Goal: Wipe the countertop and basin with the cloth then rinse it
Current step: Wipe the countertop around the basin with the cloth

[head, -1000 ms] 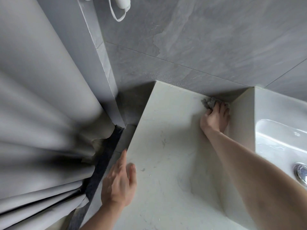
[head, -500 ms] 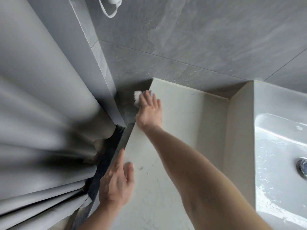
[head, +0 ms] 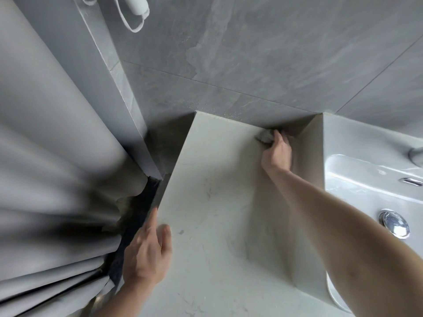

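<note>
**Cloth swings back to the far right corner of the counter**

Half a second ago the right hand (head: 275,152) was pressing the cloth at the far left corner of the pale marble-look stone countertop (head: 217,248); now it has swept back across the far edge and sits in the far right corner, where it also was a second ago. That reads as back-and-forth strokes along the rear strip, so the countertop wipe looks under way, with the basin and the rinse not yet begun.

Nearest, the left hand (head: 146,252) rests flat on the counter's left edge, fingers loosely together and holding nothing, beside the folds of a grey curtain (head: 52,179). To the right, the glossy white ceramic basin (head: 366,170) shows its chrome drain stopper (head: 394,223), partly cut off by the frame and the right forearm.

Farther back, the right hand's fingers curl down over the small crumpled grey cloth (head: 264,136), pinning it where counter, grey tiled wall (head: 274,65) and basin side meet. Most of the cloth is hidden under the fingers and in shadow.
</note>
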A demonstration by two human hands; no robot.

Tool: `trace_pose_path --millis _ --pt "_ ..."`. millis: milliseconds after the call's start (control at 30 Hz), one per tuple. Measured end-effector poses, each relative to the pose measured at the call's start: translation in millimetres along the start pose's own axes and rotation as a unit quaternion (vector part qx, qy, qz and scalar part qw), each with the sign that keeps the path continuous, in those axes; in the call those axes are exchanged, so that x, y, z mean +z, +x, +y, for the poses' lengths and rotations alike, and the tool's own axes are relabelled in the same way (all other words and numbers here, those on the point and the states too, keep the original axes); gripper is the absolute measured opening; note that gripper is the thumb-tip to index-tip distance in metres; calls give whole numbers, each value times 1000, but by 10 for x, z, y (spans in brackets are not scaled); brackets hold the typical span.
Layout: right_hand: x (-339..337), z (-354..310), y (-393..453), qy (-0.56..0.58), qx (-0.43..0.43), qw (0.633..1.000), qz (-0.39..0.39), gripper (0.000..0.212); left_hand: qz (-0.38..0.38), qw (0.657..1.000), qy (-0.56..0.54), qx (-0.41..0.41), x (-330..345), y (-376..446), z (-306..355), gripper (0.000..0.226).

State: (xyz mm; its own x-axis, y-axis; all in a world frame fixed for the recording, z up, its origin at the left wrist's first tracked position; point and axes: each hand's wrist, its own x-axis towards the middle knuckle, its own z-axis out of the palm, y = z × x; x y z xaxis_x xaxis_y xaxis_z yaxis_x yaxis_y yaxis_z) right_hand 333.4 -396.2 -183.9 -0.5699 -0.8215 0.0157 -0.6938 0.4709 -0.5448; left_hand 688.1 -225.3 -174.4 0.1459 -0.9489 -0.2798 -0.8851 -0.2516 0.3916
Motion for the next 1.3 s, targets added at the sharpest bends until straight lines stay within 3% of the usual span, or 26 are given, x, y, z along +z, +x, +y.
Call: trace_pose_path --millis 133,233,367,567,833,967,1133,1300 --pt "155 187 -137 -120 17 993 -13 60 -6 1000 -3 2 15 11 -23 58" --pt "327 -16 -497 -111 15 994 8 64 -2 1000 0 10 43 28 -47 58" --pt "447 -406 -1016 -92 -116 985 -87 83 -4 1000 4 17 51 24 -50 59" --pt "682 -669 -1914 -33 -290 945 -148 58 -3 1000 4 30 43 28 -62 62" --pt "346 -296 -2369 -44 -347 913 -213 59 -14 999 -15 28 49 39 -83 66" --pt "106 6 -2404 -47 -308 931 -192 56 -23 999 -17 15 -4 35 -64 68" --pt "-146 340 -2240 -97 -114 982 -114 58 -34 999 -24 8 -40 21 -56 59" --pt "-237 198 -2509 -105 27 989 -100 58 -51 998 -34 17 -22 50 -101 59"
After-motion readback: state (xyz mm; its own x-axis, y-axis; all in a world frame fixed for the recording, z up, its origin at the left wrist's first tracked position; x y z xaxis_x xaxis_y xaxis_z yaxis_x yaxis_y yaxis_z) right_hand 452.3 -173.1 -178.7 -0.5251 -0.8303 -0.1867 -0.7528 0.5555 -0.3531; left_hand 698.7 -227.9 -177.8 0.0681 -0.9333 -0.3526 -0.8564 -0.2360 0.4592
